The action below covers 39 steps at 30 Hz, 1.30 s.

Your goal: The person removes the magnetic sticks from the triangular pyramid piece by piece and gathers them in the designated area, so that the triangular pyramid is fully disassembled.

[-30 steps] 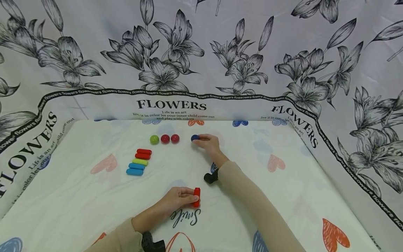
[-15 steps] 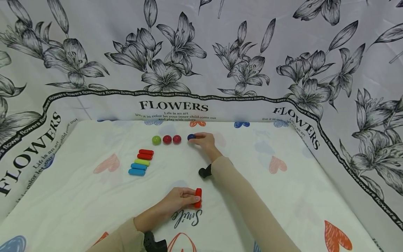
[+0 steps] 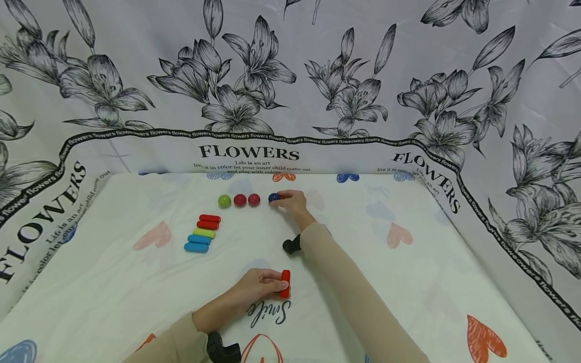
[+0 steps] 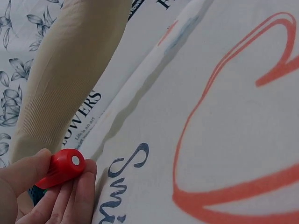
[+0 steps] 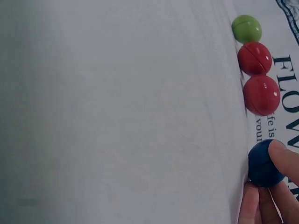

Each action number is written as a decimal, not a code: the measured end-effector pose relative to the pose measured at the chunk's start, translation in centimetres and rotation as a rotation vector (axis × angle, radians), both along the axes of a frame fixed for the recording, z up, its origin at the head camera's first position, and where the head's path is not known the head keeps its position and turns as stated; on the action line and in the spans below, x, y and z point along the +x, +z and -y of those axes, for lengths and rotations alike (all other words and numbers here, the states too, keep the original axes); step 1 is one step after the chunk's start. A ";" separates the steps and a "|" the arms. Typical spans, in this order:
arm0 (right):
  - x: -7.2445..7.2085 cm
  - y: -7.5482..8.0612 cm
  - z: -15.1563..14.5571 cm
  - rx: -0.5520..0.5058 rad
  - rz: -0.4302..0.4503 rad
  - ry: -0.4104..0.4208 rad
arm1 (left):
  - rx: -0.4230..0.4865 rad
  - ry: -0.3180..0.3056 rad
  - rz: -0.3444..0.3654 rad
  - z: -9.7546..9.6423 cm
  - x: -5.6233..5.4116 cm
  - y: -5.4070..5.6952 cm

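My right hand (image 3: 292, 203) pinches a dark blue ball (image 5: 265, 163) between thumb and fingers at the far part of the table. Left of it, two red balls (image 5: 261, 95) and a green ball (image 5: 246, 29) sit in a row, with a gap between the blue ball and the nearer red one. Close to the front, my left hand (image 3: 263, 285) grips a red stick (image 3: 285, 284) held lengthwise between thumb and fingers. In the left wrist view this red stick (image 4: 66, 167) shows a white round magnet-like spot on its end.
Left of centre lies a slanted column of sticks: two red sticks (image 3: 209, 222), a yellow-green stick (image 3: 204, 233) and two blue sticks (image 3: 197, 243). A white printed cloth (image 3: 345, 297) covers the table, and a flower-patterned curtain (image 3: 336, 156) rises behind it.
My right hand has moved a little left with the blue ball, narrowing the gap to the red balls. The left hand and its red stick stay in place.
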State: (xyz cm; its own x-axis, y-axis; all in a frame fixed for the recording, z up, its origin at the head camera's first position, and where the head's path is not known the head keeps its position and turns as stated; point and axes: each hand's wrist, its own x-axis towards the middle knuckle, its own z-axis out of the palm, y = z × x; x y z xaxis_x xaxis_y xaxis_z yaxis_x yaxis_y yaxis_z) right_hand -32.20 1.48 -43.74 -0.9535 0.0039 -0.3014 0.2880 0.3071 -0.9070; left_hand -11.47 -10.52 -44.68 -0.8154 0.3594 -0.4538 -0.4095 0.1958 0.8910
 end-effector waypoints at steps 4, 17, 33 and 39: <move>0.1 0.2 0.2 0.006 -0.008 0.000 | 0.007 0.001 -0.004 0.0 0.0 -0.2; 0.6 0.6 -0.1 -0.016 0.019 0.008 | -0.014 0.008 -0.004 -0.2 0.1 -0.1; 1.4 1.1 -1.0 -0.083 0.104 -0.056 | -0.088 0.032 -0.009 -0.5 0.2 0.1; 2.7 1.4 -1.4 -0.167 0.110 -0.058 | -0.077 0.031 -0.030 -0.5 0.5 0.1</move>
